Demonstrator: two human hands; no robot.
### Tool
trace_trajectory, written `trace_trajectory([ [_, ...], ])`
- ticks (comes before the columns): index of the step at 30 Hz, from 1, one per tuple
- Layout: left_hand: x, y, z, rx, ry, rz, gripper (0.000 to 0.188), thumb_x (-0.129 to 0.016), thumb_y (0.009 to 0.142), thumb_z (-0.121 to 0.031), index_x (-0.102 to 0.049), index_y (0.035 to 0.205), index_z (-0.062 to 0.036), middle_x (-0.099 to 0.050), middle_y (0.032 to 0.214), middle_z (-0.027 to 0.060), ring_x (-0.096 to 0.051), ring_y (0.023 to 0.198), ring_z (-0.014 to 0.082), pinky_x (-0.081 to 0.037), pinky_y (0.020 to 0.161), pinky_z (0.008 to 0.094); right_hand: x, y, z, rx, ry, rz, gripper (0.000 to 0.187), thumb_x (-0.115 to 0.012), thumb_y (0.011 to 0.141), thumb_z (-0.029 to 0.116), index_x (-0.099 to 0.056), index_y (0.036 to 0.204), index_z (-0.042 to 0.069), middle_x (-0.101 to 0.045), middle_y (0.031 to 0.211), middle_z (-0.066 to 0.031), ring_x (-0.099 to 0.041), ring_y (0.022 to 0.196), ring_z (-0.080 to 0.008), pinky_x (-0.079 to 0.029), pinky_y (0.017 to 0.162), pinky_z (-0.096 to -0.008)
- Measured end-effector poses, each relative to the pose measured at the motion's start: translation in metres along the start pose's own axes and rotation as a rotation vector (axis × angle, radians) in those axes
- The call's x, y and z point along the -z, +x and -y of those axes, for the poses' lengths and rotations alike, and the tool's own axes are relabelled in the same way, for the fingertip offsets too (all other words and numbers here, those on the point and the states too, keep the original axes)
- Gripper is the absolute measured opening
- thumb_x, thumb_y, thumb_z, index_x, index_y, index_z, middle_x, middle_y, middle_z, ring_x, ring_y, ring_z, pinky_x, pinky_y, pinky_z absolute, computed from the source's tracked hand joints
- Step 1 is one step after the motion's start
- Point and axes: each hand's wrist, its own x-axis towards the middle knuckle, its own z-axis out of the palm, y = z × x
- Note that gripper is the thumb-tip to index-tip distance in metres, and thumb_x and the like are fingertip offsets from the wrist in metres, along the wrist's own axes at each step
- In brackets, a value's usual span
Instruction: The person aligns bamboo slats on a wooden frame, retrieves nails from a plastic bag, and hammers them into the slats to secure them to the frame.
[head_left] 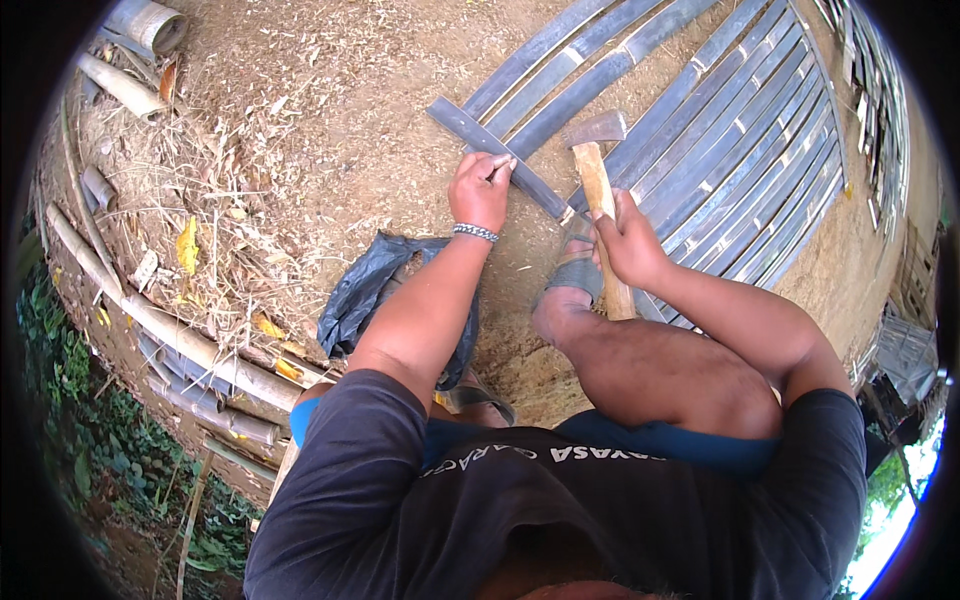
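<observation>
My right hand is wrapped round the wooden handle of a hatchet. Its dark metal head points away from me, above the slats. My left hand, with a bracelet at the wrist, is closed in a pinch over a short dark crosspiece. Whatever lies between those fingertips is too small to name. Under the crosspiece run the near ends of several dark bamboo slats, with gaps between them. To their right lies a larger panel of slats, side by side, close to the hatchet.
A black plastic bag lies under my left forearm. Bamboo poles line the left edge before green plants. Cut bamboo pieces rest at the far left. Thin strips are piled far right. Shavings cover the dirt.
</observation>
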Motion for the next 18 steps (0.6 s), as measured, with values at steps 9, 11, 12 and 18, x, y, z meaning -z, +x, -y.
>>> trace_trajectory([
  [9, -0.006, -0.004, 0.005, 0.030, -0.128, -0.022, 0.011, -0.081, 0.081, -0.006, -0.079, 0.091, -0.0057, -0.069, 0.088, 0.0076, -0.068, 0.078, 0.0215, -0.053, 0.069, 0.0326, 0.017, 0.006, -0.015, 0.386, -0.668, 0.052, 0.043, -0.053, 0.103, 0.017, -0.035, 0.140, 0.002, -0.065, 0.105, -0.0303, -0.065, 0.095, -0.0493, -0.053, 0.081, -0.0517],
  [11, -0.004, -0.004, 0.001, 0.078, -0.136, -0.014, 0.010, -0.081, 0.082, -0.006, -0.079, 0.091, -0.0058, -0.069, 0.088, 0.0072, -0.067, 0.077, 0.0207, -0.053, 0.069, 0.0324, 0.023, 0.013, -0.012, 0.432, -0.729, 0.087, 0.044, -0.054, 0.102, 0.017, -0.036, 0.139, 0.003, -0.064, 0.108, -0.0306, -0.063, 0.099, -0.0511, -0.052, 0.083, -0.0532],
  [12, -0.002, -0.002, 0.001, 0.067, -0.134, -0.007, 0.010, -0.081, 0.082, -0.006, -0.079, 0.091, -0.0059, -0.069, 0.087, 0.0072, -0.067, 0.077, 0.0205, -0.053, 0.068, 0.0324, 0.025, 0.018, -0.012, 0.453, -0.765, 0.098, 0.043, -0.054, 0.102, 0.017, -0.036, 0.139, 0.003, -0.063, 0.110, -0.0295, -0.063, 0.099, -0.0497, -0.052, 0.083, -0.0534],
  [18, -0.003, -0.003, 0.007, 0.061, -0.136, 0.009, 0.010, -0.081, 0.082, -0.005, -0.079, 0.091, -0.0067, -0.069, 0.085, 0.0076, -0.068, 0.075, 0.0211, -0.053, 0.067, 0.0328, 0.034, 0.029, -0.020, 0.566, -0.833, 0.097, 0.042, -0.056, 0.100, 0.016, -0.040, 0.138, 0.009, -0.062, 0.109, -0.0227, -0.063, 0.099, -0.0451, -0.052, 0.082, -0.0517],
])
